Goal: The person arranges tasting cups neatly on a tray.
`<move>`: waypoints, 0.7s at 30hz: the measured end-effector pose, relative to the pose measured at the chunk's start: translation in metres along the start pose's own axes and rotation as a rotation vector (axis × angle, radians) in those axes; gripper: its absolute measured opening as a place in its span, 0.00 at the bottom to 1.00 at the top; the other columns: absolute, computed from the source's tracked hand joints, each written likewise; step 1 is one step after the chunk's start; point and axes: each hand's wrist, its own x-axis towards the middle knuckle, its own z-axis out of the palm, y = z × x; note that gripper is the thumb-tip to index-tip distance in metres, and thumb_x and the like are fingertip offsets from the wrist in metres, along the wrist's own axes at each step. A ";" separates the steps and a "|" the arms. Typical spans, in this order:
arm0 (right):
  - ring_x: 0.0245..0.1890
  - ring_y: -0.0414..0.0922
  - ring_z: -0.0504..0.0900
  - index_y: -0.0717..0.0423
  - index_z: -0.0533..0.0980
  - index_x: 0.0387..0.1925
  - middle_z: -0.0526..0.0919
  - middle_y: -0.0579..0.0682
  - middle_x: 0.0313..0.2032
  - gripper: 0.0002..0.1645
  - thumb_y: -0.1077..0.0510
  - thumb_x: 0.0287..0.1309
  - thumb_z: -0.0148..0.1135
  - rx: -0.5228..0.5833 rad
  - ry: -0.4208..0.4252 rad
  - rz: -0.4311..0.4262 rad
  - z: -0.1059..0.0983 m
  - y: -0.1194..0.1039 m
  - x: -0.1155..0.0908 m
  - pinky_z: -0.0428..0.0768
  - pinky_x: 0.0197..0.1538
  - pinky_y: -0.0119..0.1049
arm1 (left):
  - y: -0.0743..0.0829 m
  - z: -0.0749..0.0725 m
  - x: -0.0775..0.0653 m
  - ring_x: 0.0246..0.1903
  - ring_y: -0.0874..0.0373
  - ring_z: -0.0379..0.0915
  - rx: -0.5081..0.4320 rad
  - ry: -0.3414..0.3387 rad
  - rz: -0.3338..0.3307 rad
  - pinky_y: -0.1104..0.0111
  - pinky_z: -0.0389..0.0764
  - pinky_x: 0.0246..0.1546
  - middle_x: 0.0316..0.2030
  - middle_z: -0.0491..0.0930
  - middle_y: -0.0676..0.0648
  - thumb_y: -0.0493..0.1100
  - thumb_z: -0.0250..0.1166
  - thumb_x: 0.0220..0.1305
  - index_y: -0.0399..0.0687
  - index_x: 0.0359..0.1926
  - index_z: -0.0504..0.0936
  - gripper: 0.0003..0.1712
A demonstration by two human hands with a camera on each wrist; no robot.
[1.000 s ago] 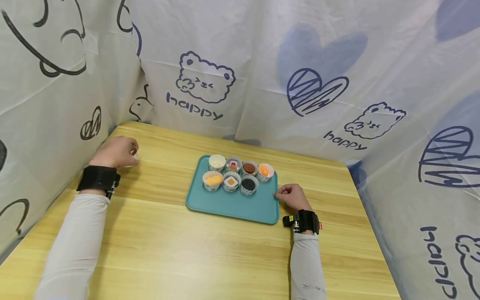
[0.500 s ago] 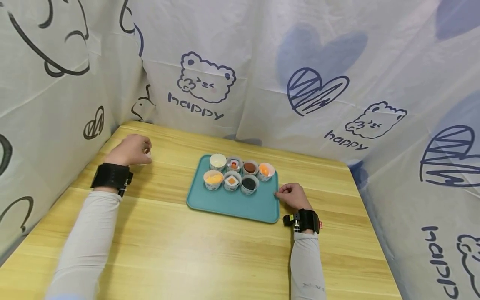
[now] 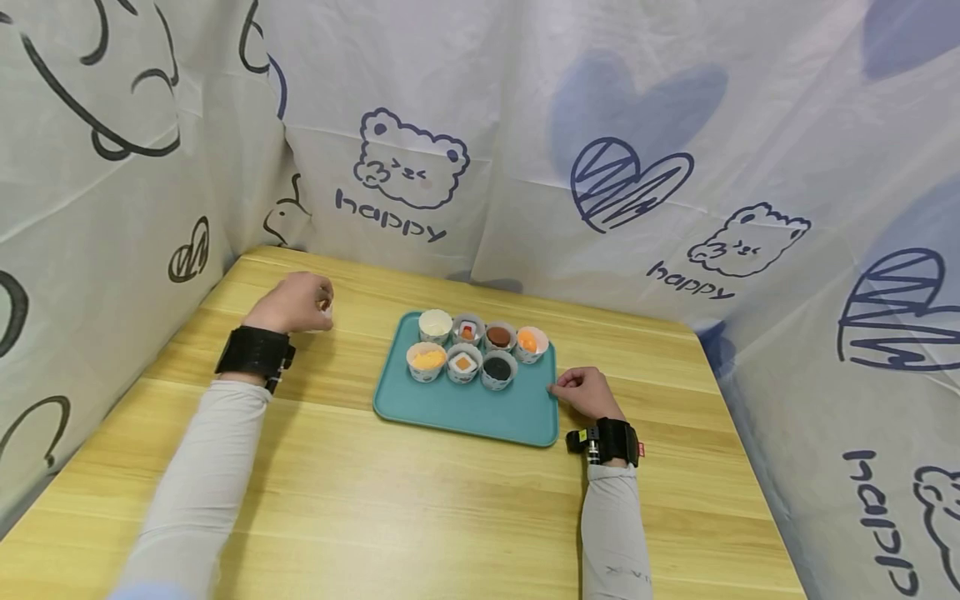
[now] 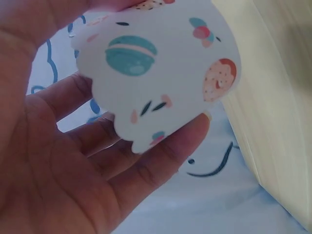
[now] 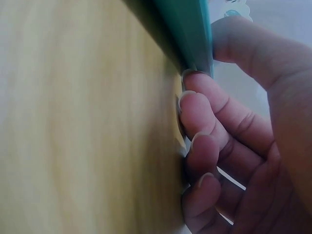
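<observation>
My left hand (image 3: 291, 302) is at the left of the table, to the left of the tray. It pinches a white paper baking cup (image 4: 170, 80) printed with macarons and cookies, tilted in the left wrist view; the hand mostly hides it in the head view. What the cup contains is out of sight. A teal tray (image 3: 465, 412) lies on the table. At its right edge my right hand (image 3: 588, 393) grips the rim between thumb and index finger, and in the right wrist view the other fingers (image 5: 202, 151) are curled close to the wooden surface.
On the tray, several paper cups stand in two rows. Among them are a yellow-filled cup (image 3: 426, 363), a black-filled cup (image 3: 497, 370) and an orange-filled cup (image 3: 529, 343). Printed white cloth (image 3: 517, 200) walls in the wooden table (image 3: 390, 517) at the back and sides.
My left hand has moved right across the table toward the tray, still holding the baking cup. The right hand keeps its place on the tray edge.
</observation>
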 end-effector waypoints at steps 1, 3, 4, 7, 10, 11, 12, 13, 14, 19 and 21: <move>0.26 0.44 0.75 0.58 0.83 0.31 0.81 0.48 0.24 0.11 0.54 0.60 0.72 0.000 0.001 -0.001 0.000 0.000 0.000 0.73 0.38 0.38 | 0.002 0.001 0.002 0.32 0.48 0.71 0.000 -0.002 0.005 0.55 0.72 0.37 0.30 0.78 0.42 0.34 0.69 0.47 0.36 0.34 0.80 0.12; 0.26 0.44 0.75 0.58 0.83 0.31 0.81 0.48 0.24 0.11 0.54 0.60 0.72 0.002 0.003 -0.001 0.000 0.000 0.000 0.73 0.38 0.38 | 0.008 0.003 0.005 0.32 0.48 0.71 -0.001 -0.003 0.015 0.55 0.72 0.37 0.30 0.78 0.42 0.34 0.70 0.47 0.36 0.35 0.79 0.12; 0.26 0.44 0.75 0.58 0.83 0.31 0.81 0.48 0.24 0.11 0.54 0.60 0.72 0.004 0.005 0.001 0.000 0.000 0.000 0.73 0.38 0.37 | 0.010 0.004 0.006 0.33 0.47 0.71 -0.002 -0.003 0.018 0.55 0.72 0.37 0.30 0.78 0.41 0.34 0.70 0.46 0.36 0.35 0.79 0.12; 0.26 0.44 0.75 0.58 0.83 0.30 0.81 0.48 0.24 0.11 0.54 0.60 0.72 0.007 0.007 0.005 -0.001 -0.001 0.000 0.73 0.37 0.37 | 0.019 0.008 0.010 0.33 0.47 0.70 -0.008 -0.007 0.028 0.55 0.72 0.38 0.31 0.78 0.41 0.34 0.70 0.46 0.36 0.35 0.79 0.12; 0.26 0.44 0.75 0.59 0.83 0.31 0.81 0.49 0.24 0.11 0.54 0.60 0.72 0.003 0.006 0.006 -0.002 -0.002 -0.001 0.73 0.37 0.36 | 0.027 0.011 0.013 0.34 0.47 0.70 -0.016 -0.006 0.040 0.55 0.72 0.38 0.32 0.78 0.40 0.33 0.70 0.46 0.36 0.35 0.80 0.12; 0.26 0.44 0.75 0.59 0.83 0.31 0.81 0.49 0.24 0.12 0.54 0.60 0.72 0.003 0.005 0.008 -0.003 -0.001 -0.001 0.73 0.37 0.36 | 0.030 0.012 0.015 0.34 0.47 0.70 -0.018 -0.005 0.045 0.54 0.72 0.39 0.32 0.78 0.40 0.33 0.69 0.46 0.36 0.34 0.80 0.12; 0.26 0.44 0.75 0.59 0.83 0.31 0.81 0.49 0.24 0.11 0.54 0.60 0.72 0.004 0.005 0.010 -0.003 -0.001 -0.001 0.73 0.37 0.36 | 0.033 0.013 0.016 0.34 0.46 0.70 -0.023 -0.005 0.049 0.54 0.73 0.39 0.32 0.78 0.40 0.33 0.69 0.45 0.36 0.35 0.80 0.12; 0.26 0.44 0.75 0.58 0.83 0.31 0.81 0.49 0.24 0.11 0.53 0.60 0.72 0.006 0.007 0.015 -0.003 -0.001 -0.001 0.73 0.38 0.36 | 0.035 0.014 0.017 0.34 0.46 0.71 -0.029 -0.006 0.053 0.54 0.73 0.39 0.32 0.78 0.40 0.33 0.69 0.45 0.35 0.35 0.80 0.12; 0.26 0.44 0.75 0.58 0.83 0.31 0.81 0.48 0.24 0.11 0.53 0.60 0.72 0.006 0.007 0.017 -0.003 -0.001 -0.001 0.73 0.38 0.36 | 0.038 0.015 0.018 0.35 0.46 0.71 -0.031 -0.006 0.057 0.53 0.74 0.40 0.33 0.79 0.39 0.33 0.69 0.45 0.35 0.35 0.80 0.12; 0.27 0.44 0.75 0.58 0.83 0.32 0.82 0.48 0.25 0.12 0.53 0.60 0.72 0.009 0.003 0.017 -0.001 0.001 0.000 0.74 0.39 0.37 | 0.051 0.020 0.027 0.34 0.47 0.71 -0.049 -0.018 0.058 0.54 0.74 0.39 0.33 0.79 0.40 0.33 0.70 0.46 0.36 0.36 0.80 0.13; 0.27 0.44 0.75 0.58 0.83 0.32 0.82 0.49 0.25 0.11 0.53 0.60 0.72 0.011 0.005 0.016 0.000 0.001 0.000 0.74 0.39 0.37 | 0.056 0.023 0.032 0.34 0.47 0.71 -0.049 -0.020 0.063 0.54 0.74 0.39 0.32 0.79 0.41 0.33 0.70 0.45 0.36 0.35 0.80 0.13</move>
